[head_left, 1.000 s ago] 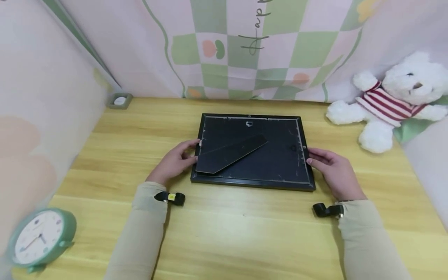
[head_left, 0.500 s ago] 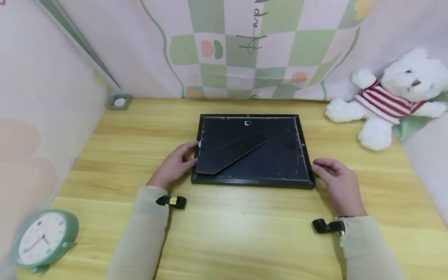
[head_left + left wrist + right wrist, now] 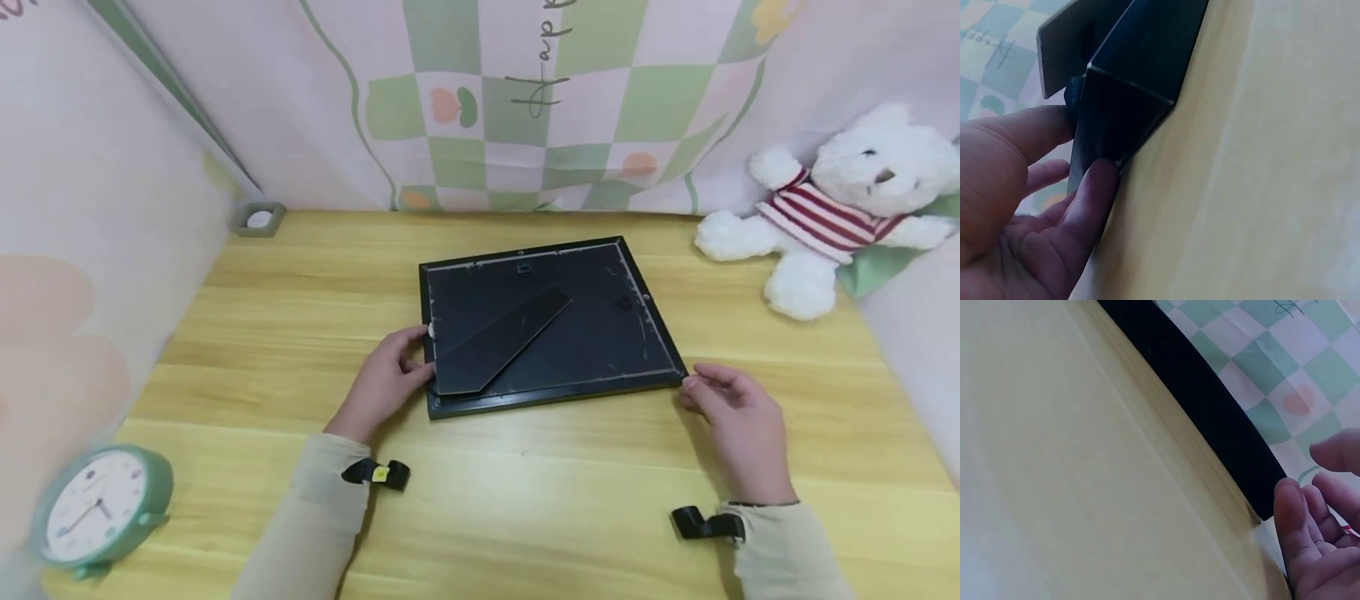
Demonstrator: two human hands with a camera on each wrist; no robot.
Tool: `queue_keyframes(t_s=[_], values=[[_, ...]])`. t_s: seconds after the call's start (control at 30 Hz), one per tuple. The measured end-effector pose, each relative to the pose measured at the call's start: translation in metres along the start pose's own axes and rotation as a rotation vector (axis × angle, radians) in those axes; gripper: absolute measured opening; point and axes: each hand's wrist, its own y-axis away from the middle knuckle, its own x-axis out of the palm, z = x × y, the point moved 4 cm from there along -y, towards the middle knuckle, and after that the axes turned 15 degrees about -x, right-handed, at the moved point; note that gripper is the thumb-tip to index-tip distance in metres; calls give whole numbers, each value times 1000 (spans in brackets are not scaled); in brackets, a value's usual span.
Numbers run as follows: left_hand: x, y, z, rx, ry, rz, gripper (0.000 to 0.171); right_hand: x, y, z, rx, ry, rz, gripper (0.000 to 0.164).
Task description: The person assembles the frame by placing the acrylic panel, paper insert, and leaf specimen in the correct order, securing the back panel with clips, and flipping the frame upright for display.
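Observation:
A black picture frame (image 3: 592, 342) lies back side up on the wooden table, slightly skewed, its easel stand (image 3: 502, 346) folded close to the backing. My left hand (image 3: 382, 379) grips its left edge. In the left wrist view, the thumb (image 3: 1041, 128) is at the back's rim and a finger (image 3: 1094, 194) presses the outer side wall. At the near right corner is my right hand (image 3: 742, 425), its fingertips touching the frame. The right wrist view has a finger (image 3: 1290, 509) against the corner while the thumb (image 3: 1335, 453) stands off it.
A green alarm clock (image 3: 97, 504) stands at the near left. At the far left corner sits a small grey tray (image 3: 243, 225) with a white round piece. A white teddy bear (image 3: 840, 208) leans at the back right, and a checked curtain (image 3: 525, 108) hangs behind the table.
The picture frame has turned counter-clockwise, its left side coming nearer. My left hand came nearer with it; my right hand slid from the middle of the right edge to the near corner.

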Motion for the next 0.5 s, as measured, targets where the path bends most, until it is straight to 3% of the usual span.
queue_keyframes(t_s=[0.13, 0.23, 0.37, 0.5], values=[[-5, -2, 4, -30, 69, 26, 59, 3, -2, -1, 1, -55, -16, 26], [-13, -9, 6, -55, 129, 21, 59, 5, -3, -2, -4, -3, -2, 27], [-24, -30, 4, -83, 249, 2, 57, 3, -5, -1, -12, 137, 14, 28], [-30, -54, -4, -71, 286, -3, 54, 1, -5, 0, -4, 199, 16, 28]])
